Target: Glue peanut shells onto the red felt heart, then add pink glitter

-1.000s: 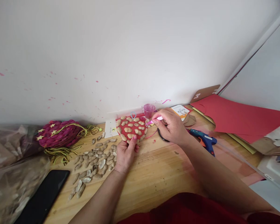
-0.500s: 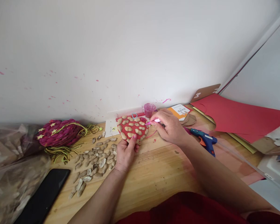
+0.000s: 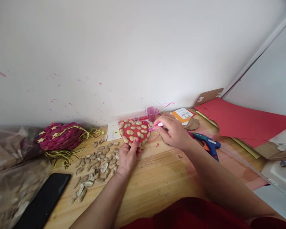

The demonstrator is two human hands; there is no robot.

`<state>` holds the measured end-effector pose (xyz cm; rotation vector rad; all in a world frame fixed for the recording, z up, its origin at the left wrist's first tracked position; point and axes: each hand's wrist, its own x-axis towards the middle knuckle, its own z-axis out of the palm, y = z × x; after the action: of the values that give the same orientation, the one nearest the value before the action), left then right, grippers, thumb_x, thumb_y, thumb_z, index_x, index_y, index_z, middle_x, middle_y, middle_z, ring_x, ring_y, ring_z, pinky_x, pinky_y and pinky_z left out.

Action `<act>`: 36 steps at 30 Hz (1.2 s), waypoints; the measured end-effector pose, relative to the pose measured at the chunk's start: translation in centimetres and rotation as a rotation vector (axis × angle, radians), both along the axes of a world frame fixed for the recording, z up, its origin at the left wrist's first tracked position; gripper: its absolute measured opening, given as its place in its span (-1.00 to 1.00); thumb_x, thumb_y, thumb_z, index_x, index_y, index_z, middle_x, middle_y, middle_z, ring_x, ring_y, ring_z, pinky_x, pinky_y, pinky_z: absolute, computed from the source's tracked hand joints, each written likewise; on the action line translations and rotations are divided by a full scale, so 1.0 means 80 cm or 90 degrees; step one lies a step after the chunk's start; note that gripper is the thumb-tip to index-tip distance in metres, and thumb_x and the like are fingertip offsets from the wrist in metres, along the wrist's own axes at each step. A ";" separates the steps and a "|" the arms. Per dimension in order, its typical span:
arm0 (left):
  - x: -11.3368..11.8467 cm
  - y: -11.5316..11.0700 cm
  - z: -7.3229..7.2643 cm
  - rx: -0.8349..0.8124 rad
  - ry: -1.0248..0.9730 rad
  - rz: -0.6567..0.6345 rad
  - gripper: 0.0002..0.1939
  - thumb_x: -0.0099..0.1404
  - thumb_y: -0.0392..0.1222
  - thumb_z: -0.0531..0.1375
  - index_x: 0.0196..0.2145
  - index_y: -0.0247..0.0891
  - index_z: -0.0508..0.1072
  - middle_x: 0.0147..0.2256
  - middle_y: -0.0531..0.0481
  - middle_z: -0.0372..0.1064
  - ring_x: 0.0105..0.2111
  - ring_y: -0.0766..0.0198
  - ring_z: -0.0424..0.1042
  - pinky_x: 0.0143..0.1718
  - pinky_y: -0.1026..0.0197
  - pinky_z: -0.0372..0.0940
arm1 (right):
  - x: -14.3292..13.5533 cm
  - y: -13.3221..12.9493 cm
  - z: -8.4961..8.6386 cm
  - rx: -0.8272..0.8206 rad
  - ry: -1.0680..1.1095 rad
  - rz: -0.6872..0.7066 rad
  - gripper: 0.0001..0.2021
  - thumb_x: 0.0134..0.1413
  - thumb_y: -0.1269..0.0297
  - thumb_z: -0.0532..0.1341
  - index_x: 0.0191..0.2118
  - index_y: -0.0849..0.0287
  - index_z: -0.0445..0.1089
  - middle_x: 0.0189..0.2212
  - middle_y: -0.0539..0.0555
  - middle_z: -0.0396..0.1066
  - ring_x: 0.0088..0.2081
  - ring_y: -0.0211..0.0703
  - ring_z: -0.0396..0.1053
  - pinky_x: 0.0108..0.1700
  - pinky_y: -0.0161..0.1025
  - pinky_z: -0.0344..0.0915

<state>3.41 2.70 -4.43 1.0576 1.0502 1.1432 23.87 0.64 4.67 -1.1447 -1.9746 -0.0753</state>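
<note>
My left hand [image 3: 130, 155] grips the lower edge of a red card [image 3: 126, 131] covered with glued peanut shells [image 3: 130, 132], its thumb on top. A shell near the card's upper right is painted purple-pink. My right hand [image 3: 173, 131] pinches a paintbrush [image 3: 157, 126] with a pinkish-white handle. The brush's pink tip is at the card's right edge, by the shells there; whether it touches one I cannot tell. Just behind the card stands a small clear cup [image 3: 152, 113] with pink paint. A light-blue loop sits at the card's top edge.
Loose peanut shells [image 3: 97, 163] lie left of my left hand. Farther left are a purple painted shell craft [image 3: 64, 136] with yellow stars, a black phone [image 3: 44, 198] and plastic bags [image 3: 14, 187]. At right lie a blue glue gun [image 3: 208, 144] and red paper [image 3: 243, 119].
The brush tip has shifted slightly down along the card's right edge, and the card has tilted a little. My left hand keeps its grip.
</note>
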 end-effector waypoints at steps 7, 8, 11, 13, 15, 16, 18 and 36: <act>0.000 0.003 0.000 0.005 0.015 0.010 -0.46 0.07 0.30 0.36 -0.55 -0.27 0.37 -0.67 0.04 0.33 -0.69 0.37 0.23 -0.64 0.30 0.14 | 0.021 0.025 0.020 0.030 0.023 -0.168 -0.92 0.30 0.28 0.18 -0.23 0.09 0.41 -0.32 0.08 0.50 -0.20 -0.03 0.40 -0.11 -0.13 0.28; 0.001 0.004 0.000 0.005 0.018 0.011 -0.46 0.07 0.30 0.36 -0.55 -0.27 0.37 -0.67 0.04 0.33 -0.69 0.37 0.23 -0.64 0.30 0.14 | 0.024 0.036 0.022 0.024 0.019 -0.197 -0.91 0.29 0.27 0.18 -0.22 0.09 0.42 -0.31 0.09 0.51 -0.19 -0.02 0.40 -0.10 -0.13 0.28; 0.000 0.004 -0.003 0.017 0.026 0.007 -0.46 0.09 0.29 0.35 -0.56 -0.27 0.38 -0.67 0.03 0.34 -0.69 0.37 0.24 -0.63 0.30 0.14 | 0.033 0.071 0.025 -0.028 0.015 -0.285 -0.87 0.28 0.25 0.17 -0.18 0.11 0.45 -0.30 0.11 0.52 -0.20 -0.01 0.40 -0.11 -0.13 0.29; 0.000 0.005 -0.006 0.025 0.025 0.005 -0.46 0.11 0.29 0.33 -0.57 -0.27 0.38 -0.67 0.04 0.33 -0.68 0.37 0.23 -0.63 0.31 0.14 | 0.034 0.093 0.024 -0.114 -0.026 -0.350 -0.83 0.28 0.23 0.17 -0.14 0.14 0.47 -0.29 0.14 0.52 -0.20 0.00 0.41 -0.12 -0.15 0.27; 0.000 0.006 -0.008 0.029 0.023 0.005 -0.47 0.12 0.29 0.33 -0.56 -0.28 0.39 -0.67 0.04 0.34 -0.68 0.37 0.23 -0.63 0.31 0.15 | 0.033 0.110 0.020 -0.202 -0.097 -0.385 -0.80 0.27 0.22 0.18 -0.13 0.16 0.50 -0.27 0.17 0.53 -0.18 0.01 0.41 -0.14 -0.15 0.25; 0.000 0.006 -0.008 0.028 0.022 0.006 -0.47 0.12 0.29 0.33 -0.56 -0.28 0.39 -0.67 0.04 0.34 -0.68 0.37 0.24 -0.63 0.31 0.15 | 0.031 0.117 0.018 -0.229 -0.120 -0.388 -0.81 0.26 0.22 0.19 -0.15 0.16 0.51 -0.27 0.17 0.54 -0.17 0.02 0.41 -0.15 -0.16 0.24; 0.000 0.006 -0.007 0.022 0.021 0.009 -0.47 0.10 0.28 0.34 -0.55 -0.28 0.39 -0.67 0.04 0.34 -0.68 0.37 0.24 -0.62 0.31 0.16 | 0.028 0.125 0.014 -0.258 -0.148 -0.383 -0.82 0.23 0.22 0.22 -0.18 0.15 0.53 -0.26 0.18 0.56 -0.15 0.03 0.42 -0.15 -0.15 0.23; 0.001 0.006 -0.007 0.014 0.022 0.014 -0.45 0.07 0.30 0.36 -0.57 -0.28 0.38 -0.67 0.03 0.34 -0.69 0.38 0.23 -0.64 0.32 0.13 | 0.035 0.139 -0.004 -0.300 -0.106 -0.414 -0.79 0.30 0.23 0.18 -0.15 0.17 0.54 -0.19 0.16 0.59 -0.12 -0.01 0.48 -0.10 -0.18 0.24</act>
<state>3.47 3.18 -4.96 1.0888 1.0813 1.1590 26.69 11.78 4.33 -2.1186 -1.7222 -0.0443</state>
